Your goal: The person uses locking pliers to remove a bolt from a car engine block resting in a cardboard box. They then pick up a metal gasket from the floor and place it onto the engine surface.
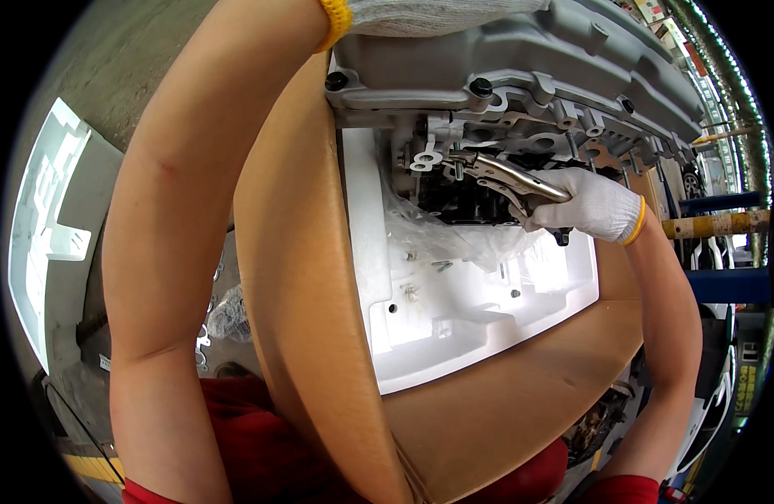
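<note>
My right hand [590, 206], in a white knit glove with a yellow cuff, is shut on the handles of silver locking pliers [500, 175]. The pliers' jaws reach left to a bolt or bracket on the underside of a grey cast-metal engine part [521, 67]. My left hand [420, 13], also gloved, rests on top of that grey casting at the upper edge of the picture; its fingers are out of sight. The casting sits in a brown cardboard box [303, 269] lined with a white foam insert [454, 311] and clear plastic film [437, 235].
A few loose bolts [441, 265] lie on the foam insert. Another white foam tray [47, 227] lies on the concrete floor at the left. Blue and yellow rails [723, 223] and shelving stand at the right.
</note>
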A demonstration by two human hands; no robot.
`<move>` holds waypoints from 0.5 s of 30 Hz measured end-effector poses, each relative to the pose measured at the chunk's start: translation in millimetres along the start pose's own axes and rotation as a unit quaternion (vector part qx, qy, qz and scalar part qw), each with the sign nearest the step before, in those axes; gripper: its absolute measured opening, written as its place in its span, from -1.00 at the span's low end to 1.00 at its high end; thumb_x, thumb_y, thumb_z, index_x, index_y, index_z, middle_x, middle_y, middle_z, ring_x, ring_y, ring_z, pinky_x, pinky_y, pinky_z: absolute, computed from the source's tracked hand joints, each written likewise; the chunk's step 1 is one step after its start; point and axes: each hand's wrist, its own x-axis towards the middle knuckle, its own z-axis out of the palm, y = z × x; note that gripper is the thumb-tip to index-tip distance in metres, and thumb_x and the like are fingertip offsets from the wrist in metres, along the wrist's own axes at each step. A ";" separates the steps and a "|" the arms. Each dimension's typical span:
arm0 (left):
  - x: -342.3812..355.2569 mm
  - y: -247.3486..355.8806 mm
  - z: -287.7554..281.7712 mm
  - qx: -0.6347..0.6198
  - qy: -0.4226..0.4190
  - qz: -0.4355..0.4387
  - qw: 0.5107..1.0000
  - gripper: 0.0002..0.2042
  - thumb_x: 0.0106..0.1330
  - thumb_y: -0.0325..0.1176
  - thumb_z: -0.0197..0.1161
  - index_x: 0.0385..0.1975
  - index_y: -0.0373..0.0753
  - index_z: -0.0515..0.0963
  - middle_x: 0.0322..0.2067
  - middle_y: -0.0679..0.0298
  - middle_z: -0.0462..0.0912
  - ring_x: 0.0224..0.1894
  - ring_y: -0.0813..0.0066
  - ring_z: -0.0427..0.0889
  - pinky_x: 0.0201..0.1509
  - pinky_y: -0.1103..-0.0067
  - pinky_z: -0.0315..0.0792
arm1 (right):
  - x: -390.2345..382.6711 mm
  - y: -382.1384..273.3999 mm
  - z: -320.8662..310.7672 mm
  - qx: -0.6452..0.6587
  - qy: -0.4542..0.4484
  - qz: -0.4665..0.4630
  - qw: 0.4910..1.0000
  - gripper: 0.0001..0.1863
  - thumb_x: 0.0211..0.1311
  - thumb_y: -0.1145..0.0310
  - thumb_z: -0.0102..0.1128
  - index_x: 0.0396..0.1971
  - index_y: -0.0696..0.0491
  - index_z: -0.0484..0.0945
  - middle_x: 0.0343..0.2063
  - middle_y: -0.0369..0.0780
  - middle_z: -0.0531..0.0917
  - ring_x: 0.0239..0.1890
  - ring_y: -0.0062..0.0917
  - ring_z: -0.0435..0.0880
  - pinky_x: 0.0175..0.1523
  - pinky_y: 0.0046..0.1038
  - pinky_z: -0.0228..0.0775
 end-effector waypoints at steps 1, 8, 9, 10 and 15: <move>-0.2 -0.7 1.7 0.013 0.002 0.027 1.000 -0.80 0.58 -0.25 0.23 -0.03 -0.13 0.76 -0.20 -0.01 0.79 -0.04 -0.09 0.80 0.03 0.15 0.77 | -0.3 0.8 0.6 0.038 0.001 0.001 0.999 -0.53 0.42 0.39 0.40 0.27 0.24 0.72 -0.03 -0.20 0.85 0.06 -0.52 0.85 0.26 -0.42 0.69; 5.7 -2.5 -10.3 -0.097 -0.063 -0.056 0.992 -0.60 0.68 -0.08 0.05 -0.10 -0.24 0.76 -0.19 -0.08 0.81 -0.11 -0.13 0.80 0.09 0.11 0.70 | -13.0 -16.5 -4.8 0.016 0.020 0.027 0.999 -0.49 0.49 0.30 0.40 0.33 0.23 0.69 -0.03 -0.16 0.85 -0.02 -0.50 0.84 0.21 -0.39 0.71; 2.1 0.1 -18.3 -0.141 -0.082 -0.096 0.982 -0.57 0.68 -0.06 0.04 -0.11 -0.25 0.77 -0.17 -0.10 0.82 -0.10 -0.13 0.80 0.11 0.11 0.69 | -15.0 -19.5 -3.9 0.018 0.025 0.016 0.999 -0.49 0.51 0.23 0.41 0.32 0.21 0.69 -0.06 -0.18 0.85 -0.08 -0.52 0.82 0.15 -0.40 0.70; 1.8 2.1 -27.2 -0.181 -0.090 -0.108 0.973 -0.54 0.68 -0.03 0.03 -0.12 -0.26 0.78 -0.16 -0.11 0.82 -0.10 -0.14 0.80 0.12 0.11 0.68 | -16.7 -23.0 -5.1 -0.004 0.028 0.023 0.999 -0.50 0.52 0.22 0.40 0.31 0.21 0.70 -0.07 -0.18 0.85 -0.08 -0.53 0.81 0.14 -0.41 0.69; 14.6 13.9 -53.5 -0.253 -0.163 -0.213 0.930 -0.47 0.66 0.04 0.01 -0.17 -0.30 0.80 -0.16 -0.16 0.83 -0.10 -0.18 0.81 0.16 0.13 0.66 | -21.8 -36.8 -9.8 -0.146 0.047 0.062 0.986 -0.51 0.54 0.15 0.42 0.24 0.21 0.72 -0.14 -0.22 0.85 -0.13 -0.57 0.82 0.10 -0.42 0.70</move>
